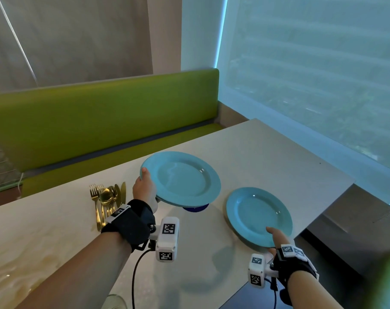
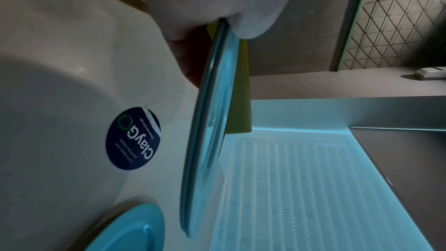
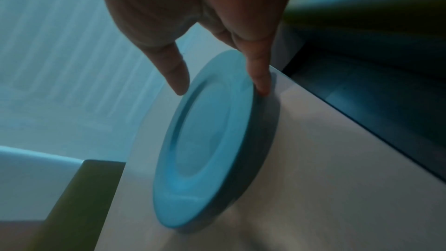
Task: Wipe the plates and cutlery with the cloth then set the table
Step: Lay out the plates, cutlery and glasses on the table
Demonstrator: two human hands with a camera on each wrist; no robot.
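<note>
My left hand holds a stack of two blue plates lifted above the pale table, thumb on the rim and fingers underneath. In the left wrist view the stack shows edge-on with two rims. A single blue plate lies near the table's right edge. My right hand pinches its near rim, thumb on top and a finger at the edge; the right wrist view shows this plate on the table. Gold cutlery lies in a bundle left of my left hand. I see no cloth clearly.
A round dark-blue sticker on the table sits below the lifted stack. A green bench runs along the far side, and a blinded window fills the right. The rim of a glass shows at the bottom edge.
</note>
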